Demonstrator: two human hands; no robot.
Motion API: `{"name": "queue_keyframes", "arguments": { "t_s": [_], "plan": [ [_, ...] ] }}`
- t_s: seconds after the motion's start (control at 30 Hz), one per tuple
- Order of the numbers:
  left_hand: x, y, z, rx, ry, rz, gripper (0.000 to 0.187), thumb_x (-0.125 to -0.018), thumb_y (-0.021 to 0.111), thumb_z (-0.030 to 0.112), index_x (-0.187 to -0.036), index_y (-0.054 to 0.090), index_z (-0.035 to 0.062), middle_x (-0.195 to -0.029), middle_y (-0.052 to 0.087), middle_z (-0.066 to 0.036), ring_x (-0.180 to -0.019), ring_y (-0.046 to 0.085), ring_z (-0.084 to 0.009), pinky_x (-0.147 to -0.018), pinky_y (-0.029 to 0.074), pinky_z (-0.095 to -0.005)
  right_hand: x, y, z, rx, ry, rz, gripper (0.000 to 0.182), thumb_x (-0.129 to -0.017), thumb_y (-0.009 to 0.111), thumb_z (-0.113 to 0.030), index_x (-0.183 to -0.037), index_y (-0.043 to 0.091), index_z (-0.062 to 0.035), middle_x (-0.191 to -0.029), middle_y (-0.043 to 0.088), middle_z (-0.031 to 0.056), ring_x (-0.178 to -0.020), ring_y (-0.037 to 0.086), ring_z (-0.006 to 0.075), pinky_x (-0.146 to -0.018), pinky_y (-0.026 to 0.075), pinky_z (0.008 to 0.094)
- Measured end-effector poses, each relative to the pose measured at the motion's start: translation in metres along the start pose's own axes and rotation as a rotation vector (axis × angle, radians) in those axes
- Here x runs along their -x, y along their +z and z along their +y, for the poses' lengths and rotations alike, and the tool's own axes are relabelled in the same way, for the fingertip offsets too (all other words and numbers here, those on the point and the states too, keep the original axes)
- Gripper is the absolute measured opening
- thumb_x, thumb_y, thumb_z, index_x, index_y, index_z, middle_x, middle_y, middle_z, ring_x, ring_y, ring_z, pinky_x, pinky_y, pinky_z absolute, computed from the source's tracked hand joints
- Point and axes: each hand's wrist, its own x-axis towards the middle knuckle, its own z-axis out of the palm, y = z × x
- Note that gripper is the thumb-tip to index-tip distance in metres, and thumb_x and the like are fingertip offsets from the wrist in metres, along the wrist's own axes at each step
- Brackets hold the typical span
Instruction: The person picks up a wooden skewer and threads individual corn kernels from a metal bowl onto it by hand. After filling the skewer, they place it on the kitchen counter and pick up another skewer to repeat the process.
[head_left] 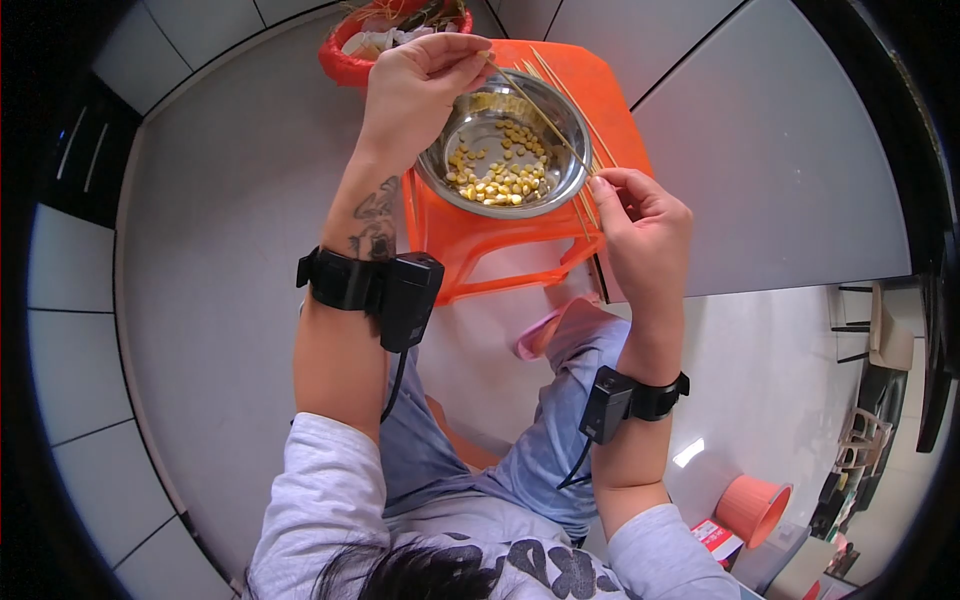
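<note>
Spanning a metal bowl (505,211) of kernels (505,188) on a stool (624,130): thin stick (548,125) | grip: left hand (425,85), right hand (645,225) pinched closed near opposite ends | risk: inward pressure could snap it; tip, perhaps sharp, could prick.

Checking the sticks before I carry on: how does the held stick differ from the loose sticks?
The held stick spans the bowl between left hand and right hand; the loose sticks lie beside it on the stool. The held stick is single; the loose sticks are several. Both look thin and pale.
</note>
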Motion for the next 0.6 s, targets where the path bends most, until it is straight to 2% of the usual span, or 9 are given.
{"name": "queue_keyframes", "arguments": {
  "t_s": [0.07,0.17,0.5,0.57,0.6],
  "plan": [
    [0.001,0.002,0.001,-0.022,0.029,0.024,0.02,-0.091,0.061,0.004,-0.109,0.065,-0.0055,-0.1,0.069,-0.013,-0.091,0.069,-0.017,-0.083,0.057,-0.0245,0.0,0.0,-0.001,0.015,0.007,-0.001,0.013,-0.086,0.066,-0.009,-0.087,0.069,0.004,-0.059,0.062,0.0035,-0.054,0.055,0.0055,-0.051,0.044,0.0226],
    [0.0,0.002,-0.002,-0.078,0.056,0.011,0.021,-0.092,0.061,0.007,-0.112,0.066,-0.0011,-0.104,0.069,-0.012,-0.096,0.067,-0.0173,-0.088,0.055,-0.0266,0.001,0.001,-0.003,0.022,0.016,0.009,0.013,-0.086,0.065,-0.008,-0.087,0.069,0.0042,-0.059,0.062,0.0038,-0.054,0.055,0.0059,-0.052,0.044,0.0227],
    [-0.001,0.003,-0.005,-0.239,0.069,0.011,0.022,-0.092,0.061,0.006,-0.112,0.066,-0.0022,-0.105,0.069,-0.012,-0.097,0.067,-0.0171,-0.088,0.055,-0.0262,0.006,0.01,-0.011,0.048,0.022,0.037,0.014,-0.087,0.063,-0.007,-0.088,0.067,0.0064,-0.059,0.061,0.0072,-0.053,0.053,0.0075,-0.051,0.043,0.0251],
    [-0.001,0.003,-0.01,-0.273,0.162,0.053,0.02,-0.086,0.065,0.004,-0.104,0.068,-0.0032,-0.091,0.073,-0.011,-0.087,0.071,-0.015,-0.077,0.056,-0.0236,0.006,0.01,-0.011,0.051,0.022,0.037,0.014,-0.087,0.062,-0.007,-0.088,0.067,0.0065,-0.06,0.06,0.0083,-0.053,0.053,0.0082,-0.051,0.043,0.0254],
    [0.0,0.003,-0.008,-0.272,0.162,0.051,0.02,-0.086,0.065,0.004,-0.104,0.068,-0.0032,-0.091,0.073,-0.011,-0.087,0.071,-0.015,-0.077,0.056,-0.0236,0.007,0.01,-0.011,0.065,0.015,0.031,0.014,-0.087,0.062,-0.006,-0.088,0.067,0.0066,-0.06,0.061,0.0095,-0.052,0.054,0.009,-0.051,0.043,0.0259]
  ]
}}
